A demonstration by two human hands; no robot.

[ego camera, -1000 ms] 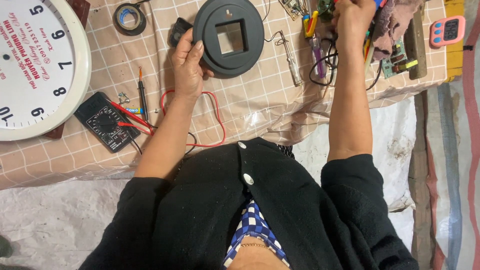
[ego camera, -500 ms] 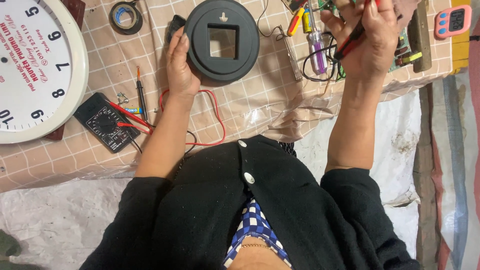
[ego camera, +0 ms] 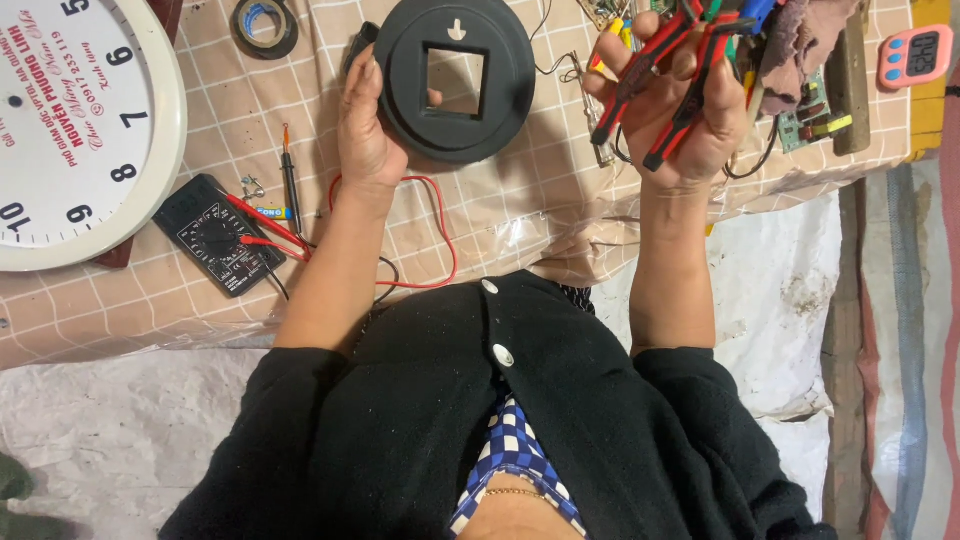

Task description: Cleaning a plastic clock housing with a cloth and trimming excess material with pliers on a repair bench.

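Two hands busy: the left hand [ego camera: 368, 135] clasps the rim of the black round housing [ego camera: 455, 78] on the checked cloth [ego camera: 520, 215], while the right hand [ego camera: 680, 110] closes around red-handled pliers [ego camera: 668, 85], tips probably hidden. Best keep that housing pinned flat.

The round black clock back [ego camera: 455, 80] looks like matt moulded plastic; the pliers [ego camera: 670, 80] have glossy red-and-black rubbery grips; the checked table cover [ego camera: 520, 215] is shiny, wrinkled plastic sheeting; the white clock face [ego camera: 70, 130] has a smooth glossy plastic rim; the multimeter [ego camera: 220, 235] is matt black plastic.
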